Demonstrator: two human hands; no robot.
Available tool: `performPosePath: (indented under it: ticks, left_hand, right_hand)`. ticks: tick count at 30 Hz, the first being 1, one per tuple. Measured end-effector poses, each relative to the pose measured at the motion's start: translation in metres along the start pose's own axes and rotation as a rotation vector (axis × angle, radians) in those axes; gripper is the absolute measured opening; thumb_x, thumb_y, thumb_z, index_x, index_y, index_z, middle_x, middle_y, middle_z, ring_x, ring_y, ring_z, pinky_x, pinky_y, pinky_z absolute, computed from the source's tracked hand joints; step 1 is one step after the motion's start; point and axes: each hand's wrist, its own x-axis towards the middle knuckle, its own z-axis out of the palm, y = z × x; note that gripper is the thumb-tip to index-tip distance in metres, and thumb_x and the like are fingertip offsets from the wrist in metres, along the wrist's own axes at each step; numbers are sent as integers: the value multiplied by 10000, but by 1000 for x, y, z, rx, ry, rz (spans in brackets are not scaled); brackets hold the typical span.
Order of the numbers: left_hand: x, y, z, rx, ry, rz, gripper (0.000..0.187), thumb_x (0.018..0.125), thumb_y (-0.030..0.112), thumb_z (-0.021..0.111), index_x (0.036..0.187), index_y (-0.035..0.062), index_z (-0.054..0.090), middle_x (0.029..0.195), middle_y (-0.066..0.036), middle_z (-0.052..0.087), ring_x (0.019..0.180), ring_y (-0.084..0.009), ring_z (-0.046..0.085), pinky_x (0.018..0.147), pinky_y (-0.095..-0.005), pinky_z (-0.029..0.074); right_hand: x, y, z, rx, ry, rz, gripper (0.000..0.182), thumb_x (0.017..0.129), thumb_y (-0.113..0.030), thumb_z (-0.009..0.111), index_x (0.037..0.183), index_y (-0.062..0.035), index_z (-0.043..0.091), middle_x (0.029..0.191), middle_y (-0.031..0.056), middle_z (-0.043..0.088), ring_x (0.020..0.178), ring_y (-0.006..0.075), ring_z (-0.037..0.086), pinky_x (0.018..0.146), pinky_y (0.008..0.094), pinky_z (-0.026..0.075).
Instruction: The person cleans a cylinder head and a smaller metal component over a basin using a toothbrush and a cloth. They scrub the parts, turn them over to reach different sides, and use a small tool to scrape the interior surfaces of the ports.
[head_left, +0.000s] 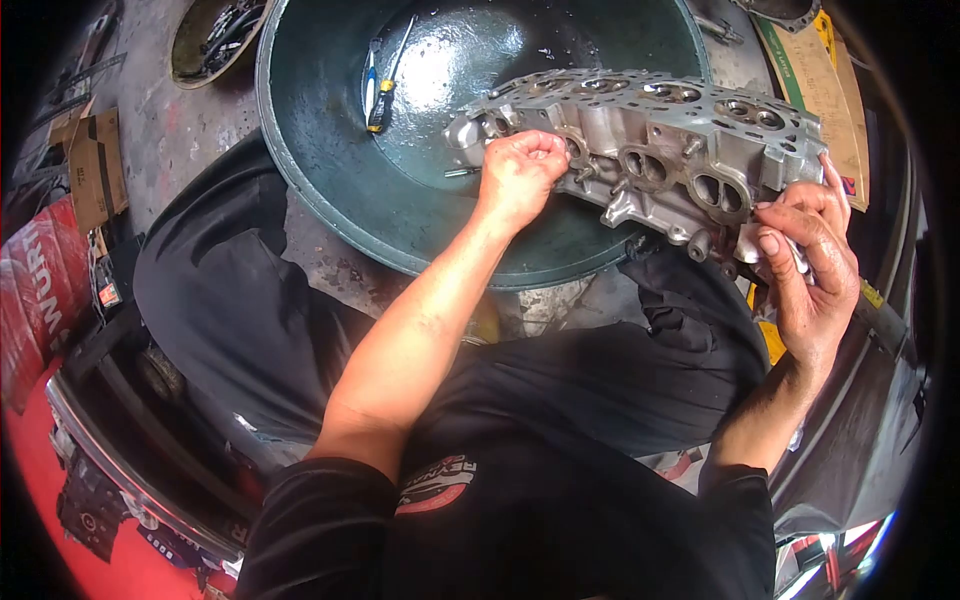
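A grey metal cylinder head [670, 150] lies tilted across the right side of a large dark green basin [330, 225], its oval ports facing me and its combustion chambers upward. My left hand [520, 175] is closed in a pinch right at the leftmost visible port; I cannot tell what is between its fingertips. At the right end of the cylinder head, my right hand [818, 245] grips the casting, fingers bent around its end and thumb at its lower corner. A small pale, shiny piece [750, 243] shows beside that thumb.
Inside the basin lie a yellow-and-black screwdriver [382, 106] and a slim blue-handled tool [371, 82]. Another container [205, 50] with metal parts stands at upper left. Cardboard [98, 165] sits on the left, and a brown paper packet [815, 85] lies behind the cylinder head.
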Motion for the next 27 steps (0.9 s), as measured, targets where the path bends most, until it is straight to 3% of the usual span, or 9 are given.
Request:
performPosePath:
  ticks: [11,14,27]
  left_hand:
    - [6,5,1,-26,-15,42,114,854,101,694,912,7,721,759,-20,688,654,-67,580,605,-246,466]
    - [7,-3,12,42,103,89,105,826,98,677,879,20,723,721,-20,672,626,-70,570,583,-269,463]
    - [18,13,19,291,109,222,60,767,79,656,777,20,667,669,10,613,629,-61,528,584,-260,434]
  right_hand:
    - [8,4,-5,6,25,4,147,787,-98,743,912,-21,732,818,63,689,903,210,626,1126,535,306]
    - [8,5,-3,2,34,17,143,800,-99,738,920,-22,734,833,60,685,916,210,626,1129,533,304]
    - [10,18,-5,-25,64,102,134,860,-114,711,962,-32,738,907,70,690,1019,217,623,1139,519,309]
